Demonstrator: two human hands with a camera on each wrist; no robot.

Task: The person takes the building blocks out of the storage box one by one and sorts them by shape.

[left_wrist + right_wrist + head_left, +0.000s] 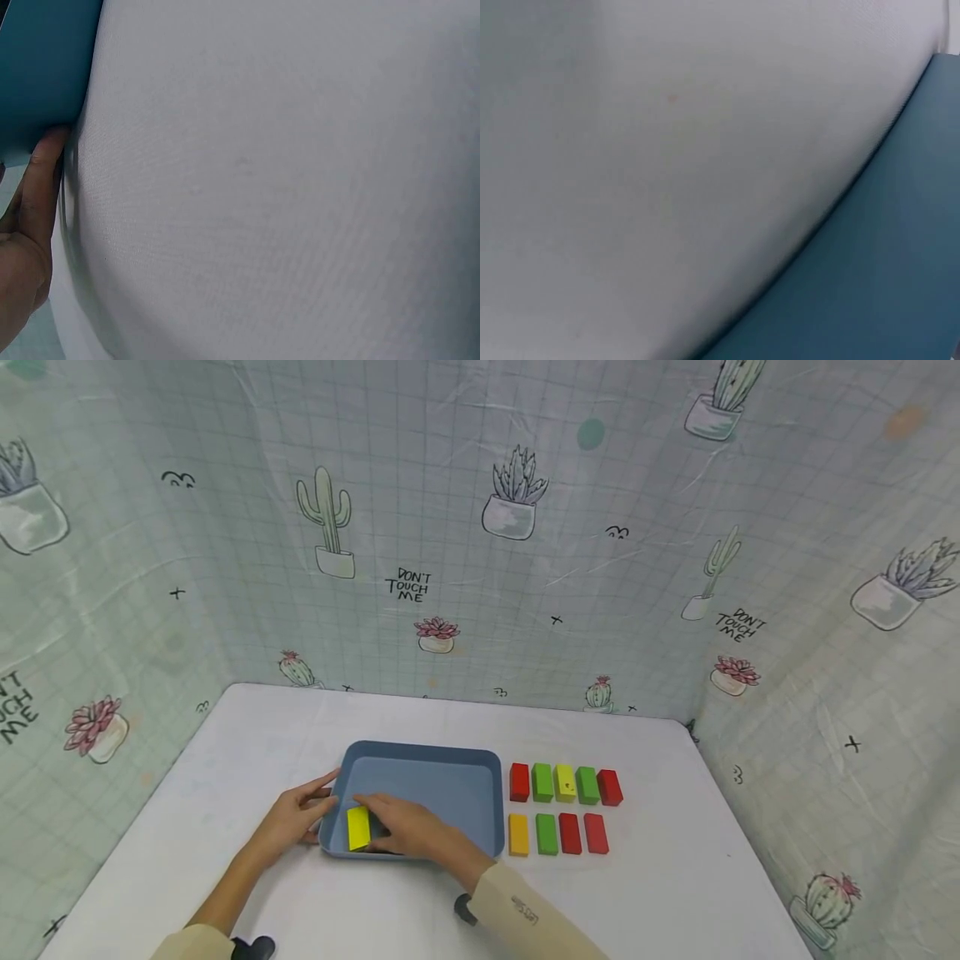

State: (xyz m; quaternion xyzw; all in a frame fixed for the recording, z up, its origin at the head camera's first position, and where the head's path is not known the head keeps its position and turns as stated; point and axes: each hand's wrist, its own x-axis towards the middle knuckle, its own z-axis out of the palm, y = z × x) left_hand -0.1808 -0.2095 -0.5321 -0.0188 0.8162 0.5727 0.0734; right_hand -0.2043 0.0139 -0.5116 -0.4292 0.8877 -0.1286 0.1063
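Observation:
At the near left corner of a blue-grey tray (442, 768), my right hand (408, 827) pinches a yellow block (358, 828) by its far and near ends. My left hand (288, 822) rests against the tray's left side, its fingertips touching the rim. In the left wrist view, a finger (43, 180) of that hand lies against the tray's outer wall (49, 67). The right wrist view shows only the tray wall (870, 262) and white tabletop; the right hand and block are out of sight there.
Right of the tray lie two rows of blocks. The far row has a red block (519, 782), green blocks (542, 782), a yellow block (565, 783) and another red one. The near row has an orange-yellow block (518, 835), a green one and two red ones. A cactus-print curtain (450, 552) surrounds the white table (660, 860).

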